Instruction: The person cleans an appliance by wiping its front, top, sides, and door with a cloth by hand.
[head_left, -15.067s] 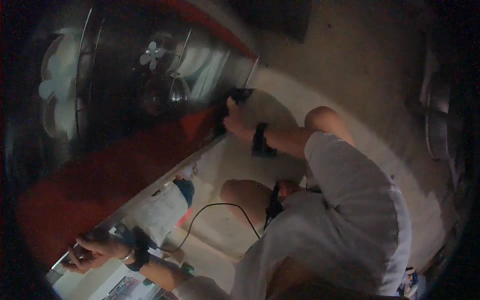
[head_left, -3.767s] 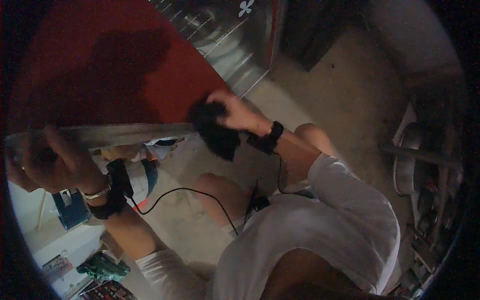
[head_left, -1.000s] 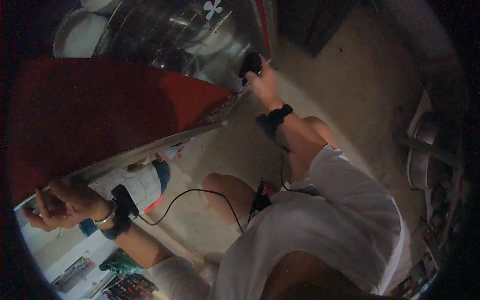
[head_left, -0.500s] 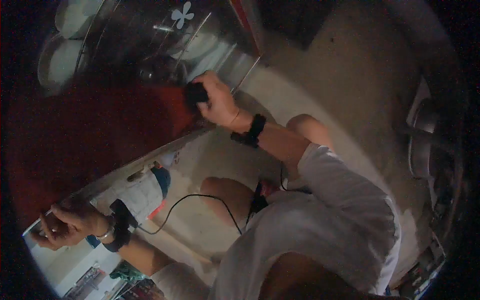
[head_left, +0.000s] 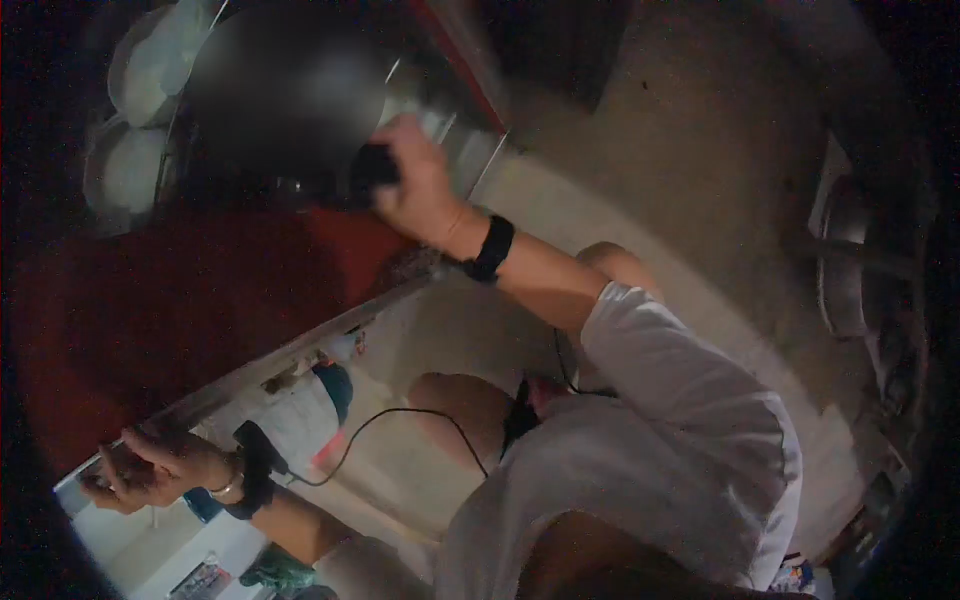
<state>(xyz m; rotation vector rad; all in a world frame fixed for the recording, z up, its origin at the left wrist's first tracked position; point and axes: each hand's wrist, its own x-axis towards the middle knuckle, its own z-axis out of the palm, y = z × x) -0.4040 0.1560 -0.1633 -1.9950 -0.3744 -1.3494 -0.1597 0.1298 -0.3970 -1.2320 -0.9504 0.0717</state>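
My right hand (head_left: 420, 185), smeared a little by motion, is closed around a black rounded object (head_left: 374, 176) whose kind I cannot make out. It is over the border between a dark glossy panel (head_left: 235, 140) and a dark red surface (head_left: 200, 310). At the lower left, my left hand (head_left: 165, 470) is by the near corner of the red surface, fingers apart and loosely bent. Nothing shows in it, and whether it touches the edge I cannot tell. Black bands circle both wrists; the left one carries a black device (head_left: 258, 450) with a cable.
Pale round dish-like shapes (head_left: 140, 165) show at the upper left. A black cable (head_left: 400, 410) loops from the left wrist toward my lap. Below the red surface's edge lies a white bag-like item (head_left: 295, 410). Tan floor (head_left: 690, 170) stretches to the right, with a metal round-rimmed object (head_left: 845, 260) beyond.
My right hand has shifted slightly left and up in view with the black object. The view has tilted a little; my left hand stays by the same corner.
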